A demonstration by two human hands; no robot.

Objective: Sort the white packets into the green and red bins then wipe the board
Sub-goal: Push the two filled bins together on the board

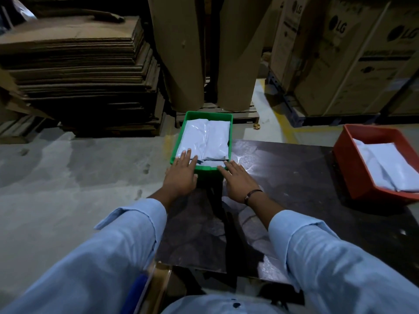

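Left hand (181, 172): flat over the near left corner of the green bin (208, 114), with straight, spread fingers resting on the top packet; its grip holds nothing.
Right hand (238, 180): flat, fingertips at the bin's near rim, its grip likewise curled round nothing.
Packets (208, 137): piled close to the green bin's rim. More packets (385, 164) lie in the red bin (353, 168). None shows loose on the board (294, 177).
Stage: sorting looks finished and wiping is not yet begun. No cloth is in view.
Risk, push: the green bin seems to jut past the board's far left corner. A forward or leftward shove could tip it onto the floor (90, 166).
Risk, slip: the packets look slick and stacked high, so a jolt may slide the top one out.
Risk, wipe: a wide sweep could knock either bin off.
Edges: the board's left edge runs just beside the left hand. The red bin stands at the right, well apart from the green.
Room: bare board lies between the bins and toward the person. The cardboard stack (79, 75) and rolls (181, 53) stand beyond the board, on the far side of the floor.
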